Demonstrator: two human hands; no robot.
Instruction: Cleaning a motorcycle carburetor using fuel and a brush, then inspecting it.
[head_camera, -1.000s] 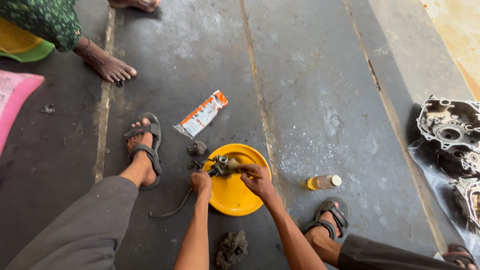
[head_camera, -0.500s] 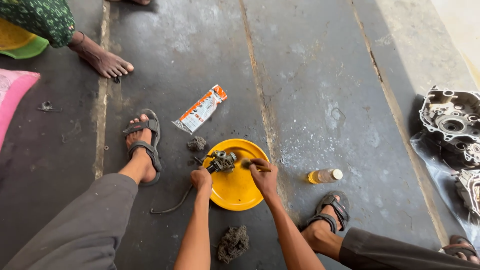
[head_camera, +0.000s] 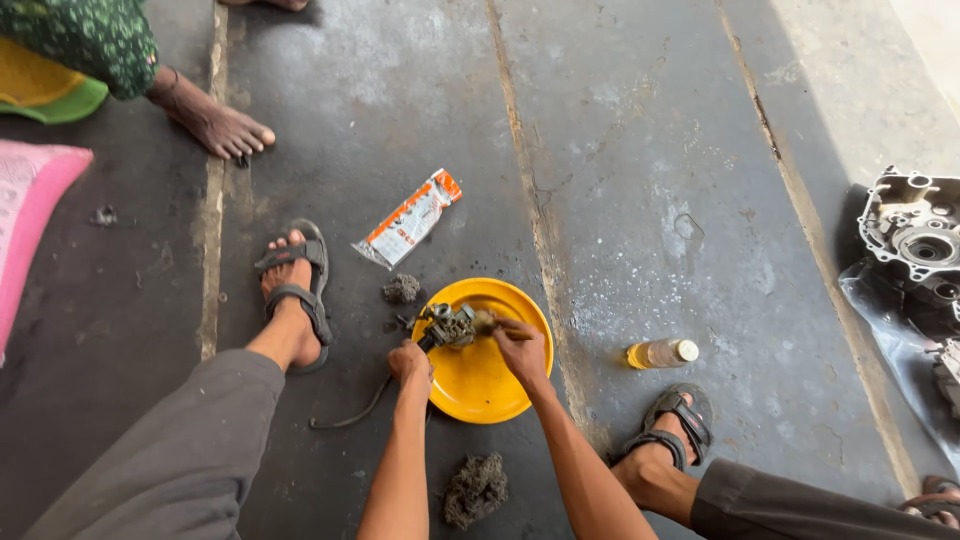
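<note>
I squat over a yellow bowl (head_camera: 480, 385) on the grey concrete floor. My left hand (head_camera: 410, 362) grips a dirty metal engine part (head_camera: 452, 326), with a dark cable trailing from it, over the bowl's far rim. My right hand (head_camera: 520, 347) holds a small brush (head_camera: 487, 322) against that part. A small bottle of yellow liquid (head_camera: 660, 353) lies on the floor to the right of the bowl.
A white and orange packet (head_camera: 408, 220) lies beyond the bowl. Grimy rag wads sit at the near side (head_camera: 476, 488) and the far left (head_camera: 401, 289). Another person's bare foot (head_camera: 212, 122) is at the top left. Grey engine casings (head_camera: 915, 240) rest at the right edge.
The view has shifted slightly. My hands stay over the bowl, the right hand working the brush across the metal part.
</note>
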